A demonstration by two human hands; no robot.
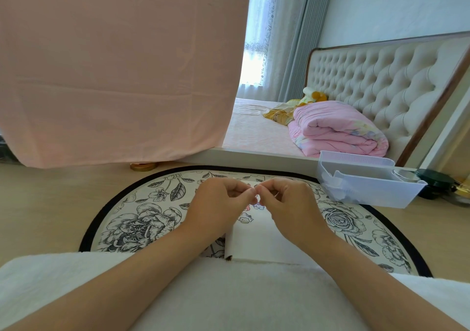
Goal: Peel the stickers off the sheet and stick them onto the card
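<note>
card (254, 241) white, flat on floral mat (142, 218) | 2 stickers (245, 219) at its far end | left hand (218, 203), right hand (287, 203) curled, fingertips meeting above card, cannot tell if pinching anything | clear bin (368, 193) beyond, right

No text, label, brand, number or sign can be read anywhere. Small cartoon stickers (245, 219) are seen on the card (254, 239) just below the fingers (248, 194), but no lettering can be made out on them. The mat (142, 218) spread around the fingers is printed with flowers and leaves only.
</note>
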